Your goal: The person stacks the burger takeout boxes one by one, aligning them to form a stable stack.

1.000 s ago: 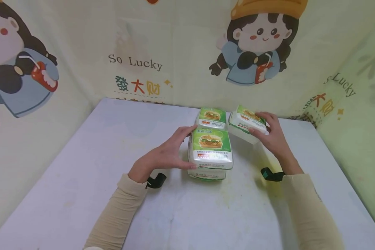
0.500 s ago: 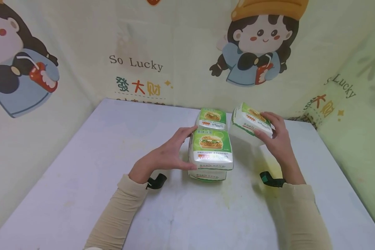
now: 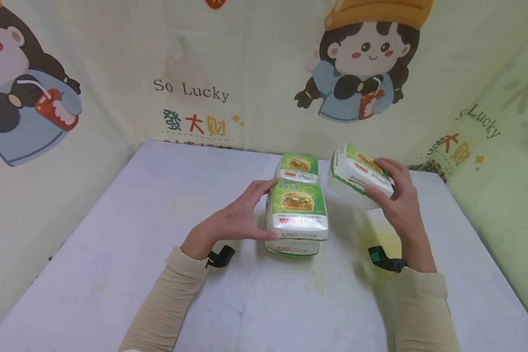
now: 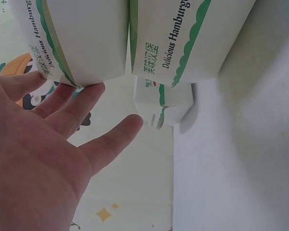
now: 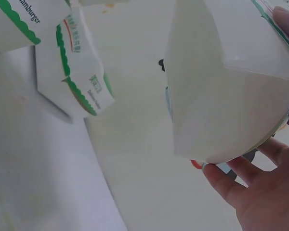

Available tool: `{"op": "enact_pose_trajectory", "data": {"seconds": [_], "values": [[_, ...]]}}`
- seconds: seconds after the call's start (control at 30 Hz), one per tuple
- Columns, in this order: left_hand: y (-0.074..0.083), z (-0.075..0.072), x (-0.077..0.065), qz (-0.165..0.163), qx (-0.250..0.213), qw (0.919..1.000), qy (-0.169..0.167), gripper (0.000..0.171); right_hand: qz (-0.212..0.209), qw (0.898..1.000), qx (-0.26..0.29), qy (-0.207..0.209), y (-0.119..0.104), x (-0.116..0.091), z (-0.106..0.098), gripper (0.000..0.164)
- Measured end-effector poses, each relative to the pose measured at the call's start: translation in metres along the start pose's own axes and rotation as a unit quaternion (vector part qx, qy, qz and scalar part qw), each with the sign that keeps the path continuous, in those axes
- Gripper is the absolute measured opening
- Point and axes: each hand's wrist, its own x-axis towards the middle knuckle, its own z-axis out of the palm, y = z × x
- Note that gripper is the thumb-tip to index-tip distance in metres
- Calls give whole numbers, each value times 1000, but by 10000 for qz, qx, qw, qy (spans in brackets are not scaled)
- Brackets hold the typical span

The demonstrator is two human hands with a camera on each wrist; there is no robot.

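In the head view my left hand (image 3: 233, 217) spans the left side of the upper green-and-white hamburger box (image 3: 297, 212), thumb at its front corner, fingers at its back. That box sits on a lower hamburger box (image 3: 292, 248), mostly hidden beneath it. The left wrist view shows fingertips against the upper box's edge, the lowest finger (image 4: 118, 134) apart from it. My right hand (image 3: 398, 200) holds another hamburger box (image 3: 362, 168) by its right end, tilted and raised off the table. Its pale underside (image 5: 226, 110) fills much of the right wrist view.
Behind the stack, near the back wall, stands one more hamburger box (image 3: 299, 168). A white table (image 3: 180, 298) runs back to a patterned cloth wall (image 3: 264, 73) with cartoon figures. Black camera mounts (image 3: 221, 256) are at both wrists.
My right hand has moved to the right with its hamburger box, which has tilted more and drawn away from the other boxes. The left hand and the stack have stayed in place.
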Motion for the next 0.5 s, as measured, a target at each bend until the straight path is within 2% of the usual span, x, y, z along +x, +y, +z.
{"op": "enact_pose_trajectory", "data": {"seconds": [0.27,0.5], "values": [[1,1,0,-42,-72,10000,-52,106,-80,9998,-138,89,-9,-6,-1,51],[-1,1,0,-62,-62,9999,-94,106,-415,9991,24,112,-16,-7,1,50]]}}
